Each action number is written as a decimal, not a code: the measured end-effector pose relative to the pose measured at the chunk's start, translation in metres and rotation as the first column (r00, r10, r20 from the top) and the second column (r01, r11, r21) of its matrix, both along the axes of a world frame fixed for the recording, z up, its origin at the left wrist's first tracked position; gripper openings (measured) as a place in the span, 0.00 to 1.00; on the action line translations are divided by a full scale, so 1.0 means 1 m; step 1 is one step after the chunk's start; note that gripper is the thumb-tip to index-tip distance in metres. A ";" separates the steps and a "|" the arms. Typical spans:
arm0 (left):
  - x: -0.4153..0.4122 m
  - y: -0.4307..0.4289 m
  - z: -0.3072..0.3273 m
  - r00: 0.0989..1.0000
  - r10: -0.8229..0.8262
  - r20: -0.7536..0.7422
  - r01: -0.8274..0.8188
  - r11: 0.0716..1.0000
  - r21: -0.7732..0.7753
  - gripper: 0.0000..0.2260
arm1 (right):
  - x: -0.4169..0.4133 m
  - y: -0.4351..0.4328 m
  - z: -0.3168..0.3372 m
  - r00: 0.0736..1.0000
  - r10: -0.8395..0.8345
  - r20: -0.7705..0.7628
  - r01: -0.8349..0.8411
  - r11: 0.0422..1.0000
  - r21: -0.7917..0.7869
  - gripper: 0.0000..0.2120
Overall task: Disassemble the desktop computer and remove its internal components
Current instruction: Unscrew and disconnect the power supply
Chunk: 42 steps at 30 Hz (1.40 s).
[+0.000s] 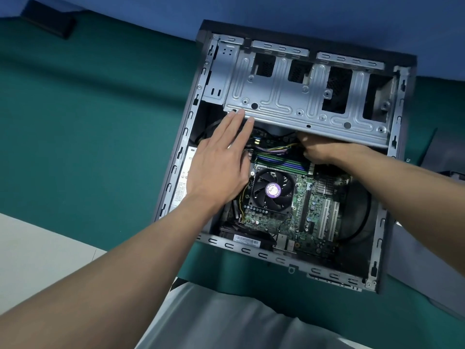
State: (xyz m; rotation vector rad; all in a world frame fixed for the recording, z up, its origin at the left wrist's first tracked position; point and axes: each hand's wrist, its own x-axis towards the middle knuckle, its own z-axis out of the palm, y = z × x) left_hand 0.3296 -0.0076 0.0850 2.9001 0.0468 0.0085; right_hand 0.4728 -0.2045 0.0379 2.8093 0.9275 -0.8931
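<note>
Green mat (100, 122) carries the open desktop case (251, 250), toward 3 o'clock. Left hand (221, 167) flat, fingers straight, tips touching drive cage (289, 96) lip. Right hand (324, 152) tucked under cage, 1 o'clock of CPU fan (273, 191); grip hidden, cannot tell. Likely unplugging: steady cage, pull straight, never by wires (276, 148).

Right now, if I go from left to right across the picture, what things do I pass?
black box → left hand → cooling fan → right hand → case's right wall. The white card slots are left out, since they line up with the right hand.
</note>
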 end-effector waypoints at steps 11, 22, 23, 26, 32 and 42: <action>-0.001 0.000 -0.001 1.000 -0.001 0.001 0.001 1.000 0.003 0.28 | -0.004 0.000 0.007 0.997 0.007 0.082 -0.010 0.999 0.038 0.16; 0.000 -0.001 0.000 1.000 -0.005 0.003 0.004 1.000 0.010 0.28 | -0.013 -0.003 0.008 0.999 0.030 0.042 -0.031 0.999 0.024 0.04; -0.001 -0.001 0.000 1.000 -0.004 0.004 0.004 1.000 0.013 0.28 | -0.018 -0.004 0.008 0.995 0.044 0.091 -0.049 0.998 0.048 0.07; 0.000 -0.002 0.001 1.000 -0.010 -0.002 0.010 1.000 0.012 0.28 | -0.027 -0.005 0.015 0.975 0.170 0.141 -0.171 0.985 -0.006 0.11; -0.001 0.000 0.004 1.000 -0.022 -0.018 0.022 1.000 0.015 0.29 | -0.032 -0.005 0.023 0.986 -0.153 -0.067 0.152 0.988 -0.014 0.08; -0.005 0.004 0.014 0.991 0.113 0.076 -0.093 0.970 -0.226 0.24 | -0.076 -0.010 0.047 0.901 -0.434 -0.015 0.422 0.868 0.261 0.12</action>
